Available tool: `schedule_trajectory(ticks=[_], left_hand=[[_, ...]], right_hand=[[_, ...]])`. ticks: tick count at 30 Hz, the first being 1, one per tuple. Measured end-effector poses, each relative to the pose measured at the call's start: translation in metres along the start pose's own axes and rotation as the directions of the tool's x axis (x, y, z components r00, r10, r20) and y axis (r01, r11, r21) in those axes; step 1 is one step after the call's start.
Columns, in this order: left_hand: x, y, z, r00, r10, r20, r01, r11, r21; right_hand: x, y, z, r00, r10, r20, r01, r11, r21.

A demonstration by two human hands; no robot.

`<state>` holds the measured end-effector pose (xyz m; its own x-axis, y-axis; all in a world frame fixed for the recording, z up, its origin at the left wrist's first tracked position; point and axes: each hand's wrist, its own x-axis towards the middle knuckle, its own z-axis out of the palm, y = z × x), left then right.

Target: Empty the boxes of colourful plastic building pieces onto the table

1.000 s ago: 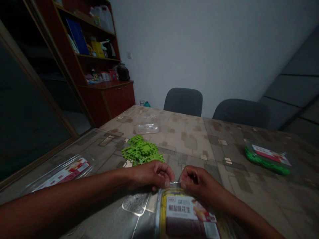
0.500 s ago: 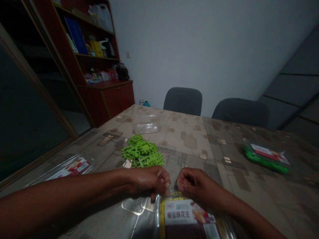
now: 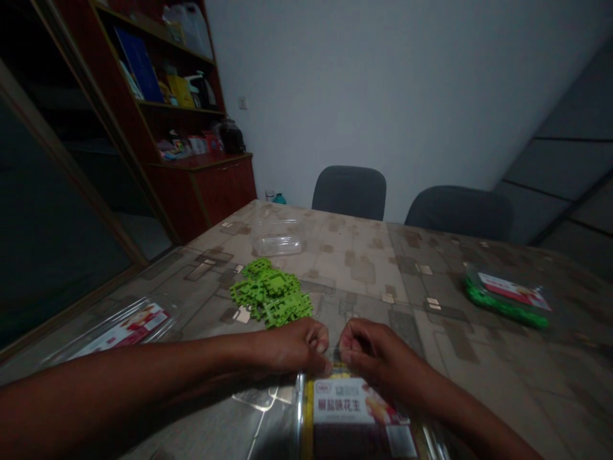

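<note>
At the near part of the surface (image 3: 361, 271), your left hand (image 3: 297, 348) and right hand (image 3: 376, 351) each clamp their grip on the labelled container (image 3: 354, 409) at its far edge, presumably to control both sides evenly.

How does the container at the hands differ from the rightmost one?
The near container shows yellow contents, the rightmost container green ones. The left hand and right hand are at the near container's edge; the rightmost container lies apart from them. The near container is cut off by the frame; the rightmost container shows whole. Both are clear and labelled.
</note>
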<state>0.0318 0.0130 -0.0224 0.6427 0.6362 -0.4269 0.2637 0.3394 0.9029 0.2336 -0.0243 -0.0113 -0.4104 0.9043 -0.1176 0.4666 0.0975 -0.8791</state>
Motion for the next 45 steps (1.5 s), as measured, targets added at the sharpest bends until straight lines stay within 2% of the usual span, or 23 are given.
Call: schedule_trajectory(ticks=[2, 5, 6, 11, 16, 20, 25, 31, 34, 41, 45], left_hand=[[-0.002, 0.001, -0.007, 0.997, -0.028, 0.074, 0.031, 0.998, -0.045], [-0.007, 0.001, -0.021, 0.965, -0.103, 0.243, 0.139, 0.980, -0.139], [-0.009, 0.000, -0.025, 0.957, -0.113, 0.267, 0.163, 0.972, -0.171], [-0.011, -0.007, -0.032, 0.969, -0.108, 0.224, 0.163, 0.956, -0.244], [-0.007, -0.011, -0.031, 0.960, -0.147, 0.238, 0.211, 0.939, -0.271], [-0.008, -0.014, -0.030, 0.941, -0.189, 0.280, 0.258, 0.937, -0.235], [-0.009, -0.016, -0.027, 0.942, -0.219, 0.256, 0.276, 0.937, -0.216], [-0.010, -0.017, -0.023, 0.943, -0.224, 0.248, 0.283, 0.929, -0.239], [-0.011, -0.017, -0.021, 0.947, -0.209, 0.244, 0.268, 0.932, -0.242], [-0.013, -0.016, -0.019, 0.982, -0.159, 0.100, 0.177, 0.962, -0.206], [-0.011, -0.017, -0.019, 0.980, -0.162, 0.111, 0.183, 0.958, -0.220]], right_hand=[[-0.002, 0.000, 0.001, 1.000, -0.005, 0.007, 0.005, 0.999, 0.034], [-0.004, 0.001, 0.004, 0.999, -0.003, 0.043, -0.001, 0.995, 0.098], [-0.004, 0.001, 0.004, 0.999, -0.001, 0.045, -0.003, 0.995, 0.102], [-0.005, -0.001, 0.005, 1.000, 0.018, 0.004, -0.018, 1.000, -0.004], [-0.005, -0.004, 0.006, 0.997, 0.068, 0.037, -0.071, 0.995, 0.063], [-0.002, -0.006, 0.006, 0.979, 0.173, 0.107, -0.182, 0.980, 0.082], [0.008, -0.001, 0.009, 0.954, 0.242, 0.176, -0.258, 0.963, 0.074], [0.014, -0.010, 0.009, 0.934, 0.258, 0.247, -0.291, 0.951, 0.108], [0.014, -0.015, 0.008, 0.932, 0.231, 0.279, -0.278, 0.950, 0.144], [0.013, -0.009, 0.013, 0.979, 0.128, 0.158, -0.157, 0.970, 0.187], [0.014, -0.007, 0.011, 0.979, 0.126, 0.160, -0.158, 0.967, 0.201]])
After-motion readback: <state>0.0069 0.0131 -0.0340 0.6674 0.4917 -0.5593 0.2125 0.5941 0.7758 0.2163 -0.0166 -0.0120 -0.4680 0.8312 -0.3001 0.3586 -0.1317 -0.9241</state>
